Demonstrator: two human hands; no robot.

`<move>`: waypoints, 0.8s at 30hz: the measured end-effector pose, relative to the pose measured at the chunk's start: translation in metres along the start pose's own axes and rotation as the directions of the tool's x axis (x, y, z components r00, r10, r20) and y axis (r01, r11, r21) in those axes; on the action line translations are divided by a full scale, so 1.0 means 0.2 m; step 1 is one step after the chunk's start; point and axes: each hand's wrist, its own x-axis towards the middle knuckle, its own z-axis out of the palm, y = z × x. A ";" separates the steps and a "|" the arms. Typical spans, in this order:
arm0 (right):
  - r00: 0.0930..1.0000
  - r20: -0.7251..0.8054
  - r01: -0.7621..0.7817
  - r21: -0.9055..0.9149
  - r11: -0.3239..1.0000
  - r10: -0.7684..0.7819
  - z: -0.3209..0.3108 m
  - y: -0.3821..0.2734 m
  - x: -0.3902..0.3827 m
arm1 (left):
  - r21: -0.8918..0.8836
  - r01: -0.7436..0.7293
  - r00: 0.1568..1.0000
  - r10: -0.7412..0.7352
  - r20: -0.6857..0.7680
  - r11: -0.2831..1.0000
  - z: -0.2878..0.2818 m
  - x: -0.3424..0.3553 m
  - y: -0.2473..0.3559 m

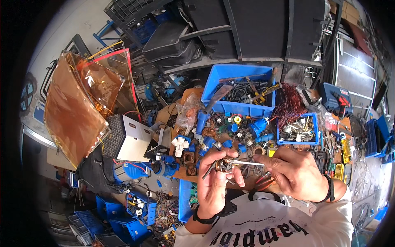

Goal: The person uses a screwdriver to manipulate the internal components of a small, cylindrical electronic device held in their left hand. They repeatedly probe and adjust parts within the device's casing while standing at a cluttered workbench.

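Note:
Just above the front edge of the worktable, my left hand (213, 187) is closed around a small round metal part (224, 166) with copper-coloured and silvery sections. A dark rod (207, 173) juts out beside it, between the fingers. From the right, my right hand (297, 172) is closed on a slim tool with a pale metal shaft (248, 163). The shaft's tip meets the right side of the round part. The tool's handle is hidden in my fist, so its exact kind cannot be told. Blue plastic fittings (208, 143) lie just beyond my left hand.
A large blue bin (238, 109) holds black cables and tools. Right of it are red wire (293, 101) and a small blue bin (298, 143) of metal pieces. A white three-way fitting (180, 146) stands left. A red-black drill (342, 103) rests on a case.

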 end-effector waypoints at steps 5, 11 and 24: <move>0.993 -0.077 0.074 -0.146 0.986 -0.086 0.00 0.00 -0.01 | 0.049 -0.001 0.999 0.003 -0.032 0.999 0.01 -0.03 0.01; 0.988 -0.082 0.110 -0.250 0.962 -0.134 -0.03 -0.01 -0.02 | 0.127 -0.019 0.999 0.022 -0.023 0.992 0.02 -0.04 0.03; 0.983 -0.080 0.134 -0.302 0.944 -0.165 -0.07 -0.05 -0.01 | 0.176 -0.046 0.998 0.053 -0.033 0.983 0.02 -0.06 0.03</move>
